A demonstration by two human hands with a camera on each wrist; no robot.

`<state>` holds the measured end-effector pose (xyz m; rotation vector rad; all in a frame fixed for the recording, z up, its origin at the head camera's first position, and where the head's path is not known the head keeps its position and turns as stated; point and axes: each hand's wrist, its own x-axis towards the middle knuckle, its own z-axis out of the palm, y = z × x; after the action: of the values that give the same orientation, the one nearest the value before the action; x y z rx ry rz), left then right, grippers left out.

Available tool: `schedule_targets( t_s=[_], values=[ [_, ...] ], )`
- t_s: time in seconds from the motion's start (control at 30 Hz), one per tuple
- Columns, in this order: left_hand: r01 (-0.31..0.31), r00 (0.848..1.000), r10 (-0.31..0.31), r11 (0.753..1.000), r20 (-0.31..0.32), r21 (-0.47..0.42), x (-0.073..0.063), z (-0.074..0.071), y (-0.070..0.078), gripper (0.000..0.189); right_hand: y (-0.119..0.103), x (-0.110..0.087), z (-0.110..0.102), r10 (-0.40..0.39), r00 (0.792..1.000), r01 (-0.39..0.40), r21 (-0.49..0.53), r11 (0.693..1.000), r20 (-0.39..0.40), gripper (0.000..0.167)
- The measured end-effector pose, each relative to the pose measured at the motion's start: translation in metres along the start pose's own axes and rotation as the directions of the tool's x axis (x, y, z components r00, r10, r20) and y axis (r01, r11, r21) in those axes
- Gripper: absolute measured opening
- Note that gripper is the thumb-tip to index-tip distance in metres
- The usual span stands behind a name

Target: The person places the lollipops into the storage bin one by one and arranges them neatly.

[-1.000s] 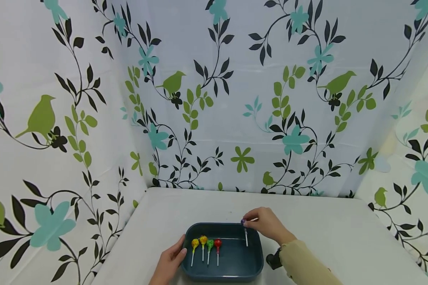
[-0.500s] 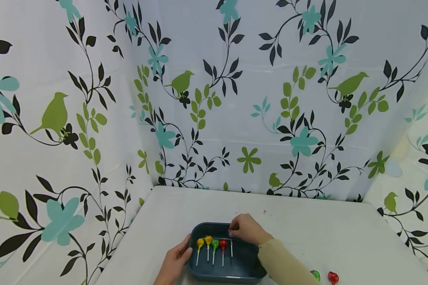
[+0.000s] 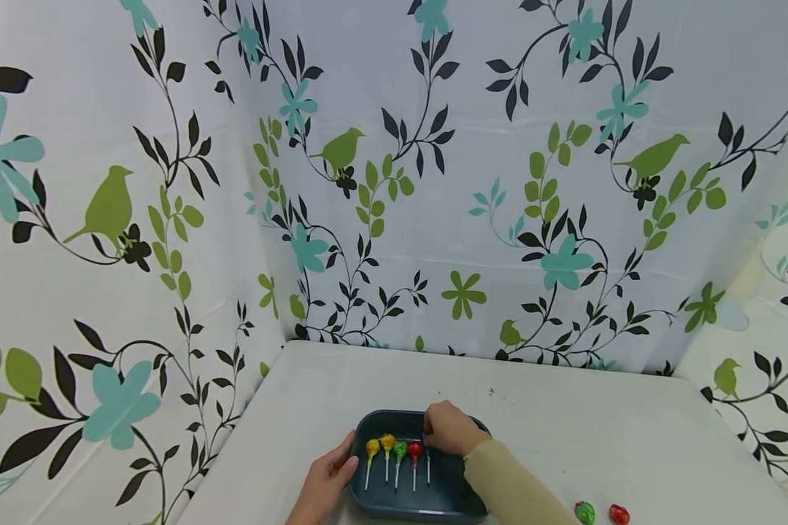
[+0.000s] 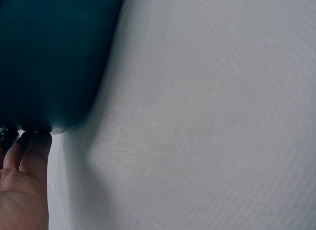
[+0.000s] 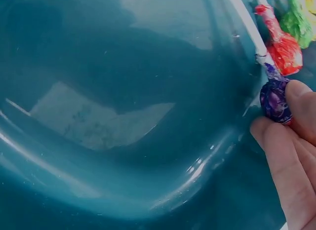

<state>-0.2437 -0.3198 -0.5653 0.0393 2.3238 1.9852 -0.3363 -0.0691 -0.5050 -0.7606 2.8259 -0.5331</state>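
A big white cloth [image 3: 462, 226] with green birds, blue flowers and black leaves hangs at the back and sides. In front is a smooth white counter [image 3: 565, 423]. On it sits a dark blue-green tray [image 3: 448, 494], shiny, with round corners.

The person's left hand [image 3: 324, 477] grips the tray's left edge, maybe so the tray does not slide. The right hand [image 3: 452, 430], in a tan sleeve [image 3: 515, 477], reaches over the far side of the tray.

Four wrapped lollipops lie in a row in the tray: a yellow one [image 3: 372, 447], another yellow one [image 3: 387, 442], a green one [image 3: 400, 450] and a red one [image 3: 415, 448]. All the sticks point toward the person, so the row looks neat. The right hand pinches a shiny purple lollipop [image 5: 275, 100] by its round head, just beside the red one. Its stick points the same way, likely to match. Whether it touches the tray floor is hard to tell.

A round green candy [image 3: 584, 512] and a round red candy [image 3: 619, 514] sit on the counter to the right.

One second ago, the purple lollipop was by the tray's far right corner. Now it is next to the row, and the other four lie in the same order.
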Motion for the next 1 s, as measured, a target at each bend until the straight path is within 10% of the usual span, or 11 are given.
schedule_targets(
  t_s=[1.0],
  values=[
    [-0.032, 0.999, 0.029, 0.998, 0.04, 0.055, -0.0009, -0.0014, 0.0019, 0.057, -0.0094, -0.0007, 0.0029, -0.02, 1.0, 0.019, -0.153, 0.988, -0.003, 0.012]
  ],
)
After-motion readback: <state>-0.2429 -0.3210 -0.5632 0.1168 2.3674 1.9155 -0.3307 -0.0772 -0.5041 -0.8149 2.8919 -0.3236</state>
